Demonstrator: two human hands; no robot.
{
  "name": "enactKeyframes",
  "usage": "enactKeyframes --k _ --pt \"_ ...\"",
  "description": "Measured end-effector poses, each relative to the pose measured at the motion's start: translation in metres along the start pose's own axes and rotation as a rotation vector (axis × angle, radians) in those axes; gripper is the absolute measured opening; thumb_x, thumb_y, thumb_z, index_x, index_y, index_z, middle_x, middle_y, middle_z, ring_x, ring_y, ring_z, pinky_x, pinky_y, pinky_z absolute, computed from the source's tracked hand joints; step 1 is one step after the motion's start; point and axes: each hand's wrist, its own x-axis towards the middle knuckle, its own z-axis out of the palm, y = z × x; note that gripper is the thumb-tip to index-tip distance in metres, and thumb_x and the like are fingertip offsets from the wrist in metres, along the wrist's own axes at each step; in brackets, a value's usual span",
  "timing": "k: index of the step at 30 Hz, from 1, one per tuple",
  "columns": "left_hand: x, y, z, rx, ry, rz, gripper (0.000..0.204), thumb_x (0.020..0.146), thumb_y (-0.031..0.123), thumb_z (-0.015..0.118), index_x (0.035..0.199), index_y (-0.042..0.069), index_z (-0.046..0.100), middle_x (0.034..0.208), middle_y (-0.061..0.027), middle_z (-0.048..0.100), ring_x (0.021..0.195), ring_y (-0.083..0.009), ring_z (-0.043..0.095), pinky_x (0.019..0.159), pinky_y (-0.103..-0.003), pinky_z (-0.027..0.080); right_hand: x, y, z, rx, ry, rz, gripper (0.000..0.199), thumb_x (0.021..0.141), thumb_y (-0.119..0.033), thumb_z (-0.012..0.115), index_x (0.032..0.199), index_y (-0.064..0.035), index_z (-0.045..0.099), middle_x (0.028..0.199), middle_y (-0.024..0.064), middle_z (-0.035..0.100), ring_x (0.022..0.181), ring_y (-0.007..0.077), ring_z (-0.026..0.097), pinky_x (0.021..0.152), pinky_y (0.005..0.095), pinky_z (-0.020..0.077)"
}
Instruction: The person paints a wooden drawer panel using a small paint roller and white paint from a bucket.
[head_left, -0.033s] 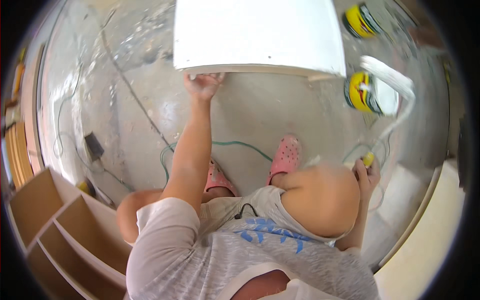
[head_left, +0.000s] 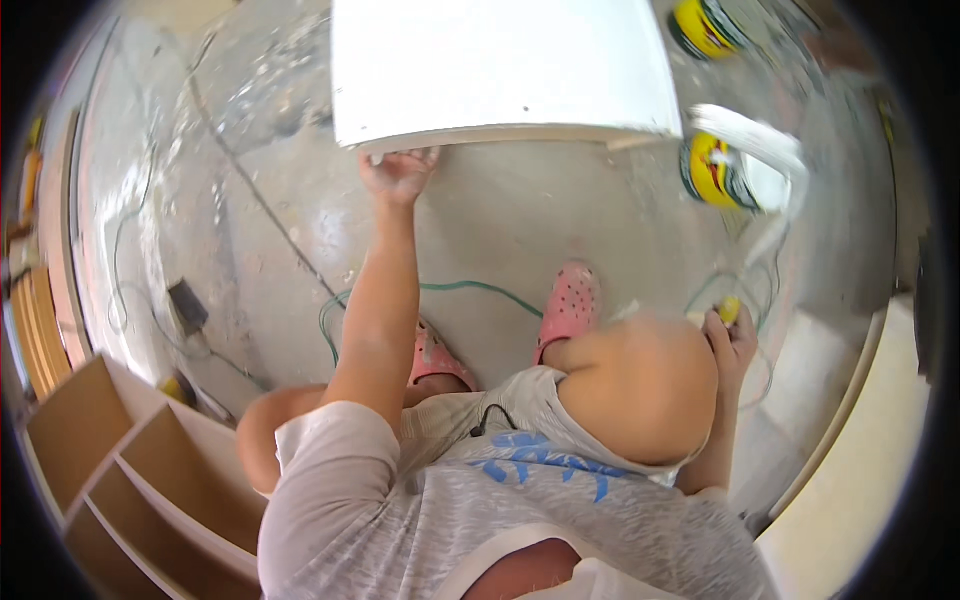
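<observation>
A large white-painted panel (head_left: pixel 500 65) stands ahead of me, its near edge bare. My left hand (head_left: pixel 398 177) is turned palm up at the left end of that edge, fingers curled beneath it and partly hidden. Low at the right, beside my knee, my right hand (head_left: pixel 735 340) is closed around the handle of a paint roller, whose yellow end shows above the fingers. The white-coated roller (head_left: pixel 748 132) is held up over the rim of a yellow and dark green paint bucket (head_left: pixel 712 172) with white paint inside.
Another yellow bucket (head_left: pixel 703 28) stands farther back on the right. A brown shelf unit with compartments (head_left: pixel 82 420) is close on my left. Green cord (head_left: pixel 465 287) runs across the stained floor (head_left: pixel 500 220) near my pink clogs (head_left: pixel 570 300). A pale board (head_left: pixel 850 480) lies at the right.
The view has shifted slightly. The roller has swung a little to the left over the bucket. My left hand stays at the panel's edge.
</observation>
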Motion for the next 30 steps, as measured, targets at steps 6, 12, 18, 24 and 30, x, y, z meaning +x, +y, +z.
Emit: enactKeyframes --k 6,12,18,24,30 --pt "-0.005 -0.022 0.009 -0.054 -0.013 -0.017 0.060 0.080 0.049 0.049 0.124 0.009 0.052 0.131 -0.0133 0.052 0.120 -0.0335 0.050 0.105 -0.056 0.029 -0.012 0.042 -0.015 -0.417 -0.079 -0.036 0.029 0.084 -0.015 0.065 0.107 -0.0016 0.055 0.067 0.0055 0.056 0.053 0.0144 0.055 0.049 0.0285 0.0415" --pt "-0.013 -0.032 0.010 -0.032 0.036 -0.057 0.059 0.083 0.049 0.050 0.124 0.007 0.050 0.129 -0.0165 0.052 0.118 -0.0339 0.050 0.099 -0.055 0.032 0.003 0.045 -0.008 -0.655 -0.079 -0.021 0.030 0.083 -0.021 0.063 0.108 -0.0049 0.056 0.085 0.0164 0.064 0.079 0.0368 0.063 0.065 0.0421 0.0487" --pt "-0.018 -0.033 0.015 0.151 -0.036 -0.059 0.056 0.080 0.047 0.053 0.122 0.011 0.055 0.121 -0.0107 0.059 0.108 -0.0310 0.057 0.092 -0.052 0.040 0.031 0.022 0.002 -0.781 -0.064 -0.158 0.032 0.083 -0.018 0.061 0.112 -0.0042 0.055 0.089 0.0150 0.065 0.084 0.0348 0.063 0.072 0.0447 0.0490" --pt "-0.028 -0.044 0.027 0.215 -0.048 -0.052 0.059 0.081 0.053 0.050 0.123 0.012 0.053 0.124 -0.0106 0.055 0.111 -0.0306 0.053 0.094 -0.051 0.034 0.063 0.028 0.033 -0.780 -0.076 -0.158 0.042 0.081 -0.017 0.063 0.121 -0.0045 0.056 0.090 0.0182 0.065 0.084 0.0358 0.062 0.074 0.0434 0.0481" --pt "-0.024 -0.051 0.027 0.264 -0.051 -0.067 0.060 0.078 0.055 0.053 0.122 0.014 0.053 0.121 -0.0094 0.056 0.106 -0.0294 0.053 0.088 -0.049 0.035 0.081 0.033 0.047 -0.832 -0.093 -0.078 0.044 0.080 -0.015 0.063 0.122 -0.0040 0.057 0.092 0.0187 0.065 0.085 0.0364 0.062 0.076 0.0448 0.0479"
